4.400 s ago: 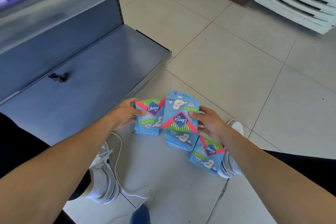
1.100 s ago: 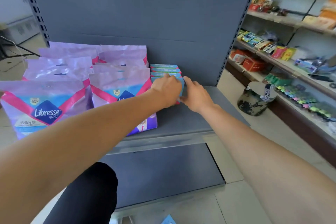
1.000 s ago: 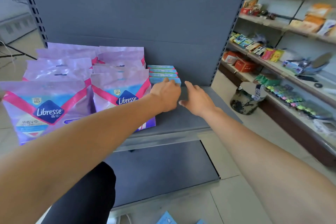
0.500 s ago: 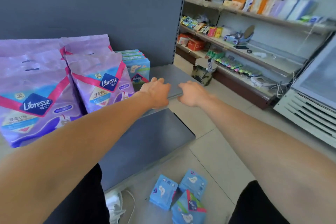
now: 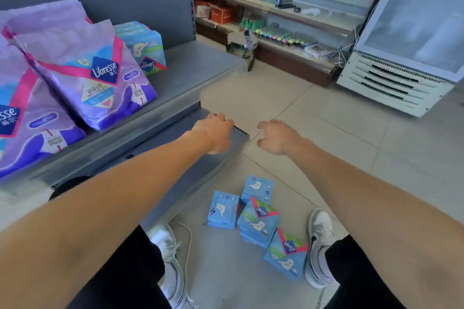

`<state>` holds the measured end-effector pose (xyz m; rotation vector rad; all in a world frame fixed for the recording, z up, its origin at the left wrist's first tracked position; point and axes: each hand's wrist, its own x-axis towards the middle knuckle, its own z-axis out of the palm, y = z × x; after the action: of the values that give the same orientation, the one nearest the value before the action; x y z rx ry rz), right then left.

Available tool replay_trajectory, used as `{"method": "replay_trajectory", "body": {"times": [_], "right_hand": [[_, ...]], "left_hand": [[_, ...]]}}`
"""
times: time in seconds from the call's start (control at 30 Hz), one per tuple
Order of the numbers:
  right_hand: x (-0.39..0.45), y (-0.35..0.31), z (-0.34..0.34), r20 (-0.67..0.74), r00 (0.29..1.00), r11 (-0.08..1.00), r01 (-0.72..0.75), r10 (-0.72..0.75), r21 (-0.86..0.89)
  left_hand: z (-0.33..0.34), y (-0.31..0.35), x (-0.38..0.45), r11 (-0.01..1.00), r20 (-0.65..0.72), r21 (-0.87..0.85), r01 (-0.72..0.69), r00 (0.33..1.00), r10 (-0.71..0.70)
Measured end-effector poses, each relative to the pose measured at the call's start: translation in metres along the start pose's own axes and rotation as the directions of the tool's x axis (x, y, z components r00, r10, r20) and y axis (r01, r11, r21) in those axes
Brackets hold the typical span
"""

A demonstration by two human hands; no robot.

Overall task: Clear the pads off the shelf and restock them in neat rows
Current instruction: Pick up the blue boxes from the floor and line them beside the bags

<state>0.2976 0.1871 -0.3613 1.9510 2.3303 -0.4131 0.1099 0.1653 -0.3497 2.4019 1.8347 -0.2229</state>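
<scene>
Reaching out over the gap between shelf and floor, both hands are empty: the left hand (image 5: 213, 133) hangs above the outer corner of the lower shelf (image 5: 190, 173) with fingers loosely curled, and the right hand (image 5: 275, 137) floats beside it over the tiled floor (image 5: 313, 118), fingers relaxed and holding nothing. On the upper shelf (image 5: 200, 65) a short row of blue pad packs (image 5: 148, 47) stands upright, one behind another, pushed back against the grey panel and set just beside the purple Libresse bags (image 5: 93, 73), so that like goods share a line and face forward. More blue packs lie on the floor between the person's white shoes (image 5: 319, 243): a loose pile (image 5: 258, 221) of perhaps four or five stacks, though the count is hard to read at this angle. They sit there as a holding spot, close at hand for the next load. By the look of it the restocking is partly done, and the hands are likely headed down for another bundle.
</scene>
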Motion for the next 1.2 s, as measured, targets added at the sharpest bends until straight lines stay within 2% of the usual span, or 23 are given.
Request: {"method": "replay_trajectory", "body": {"times": [0.37, 0.63, 0.93, 1.2], "right_hand": [[-0.024, 0.077, 0.125, 0.22, 0.965, 0.985, -0.159, 0.14, 0.073], [-0.033, 0.113, 0.217, 0.399, 0.877, 0.916, -0.36, 0.268, 0.178], [-0.029, 0.136, 0.28, 0.541, 0.769, 0.844, -0.503, 0.34, 0.185], [-0.024, 0.135, 0.305, 0.549, 0.772, 0.753, -0.559, 0.319, 0.349]], "left_hand": [[0.137, 0.035, 0.018, 0.991, 0.214, -0.125, 0.036, 0.977, -0.009], [0.233, 0.067, 0.039, 0.961, 0.343, -0.268, 0.067, 0.939, 0.031], [0.292, 0.09, 0.059, 0.919, 0.46, -0.366, 0.146, 0.887, 0.042], [0.316, 0.104, 0.062, 0.83, 0.486, -0.488, 0.269, 0.874, 0.003]]}}
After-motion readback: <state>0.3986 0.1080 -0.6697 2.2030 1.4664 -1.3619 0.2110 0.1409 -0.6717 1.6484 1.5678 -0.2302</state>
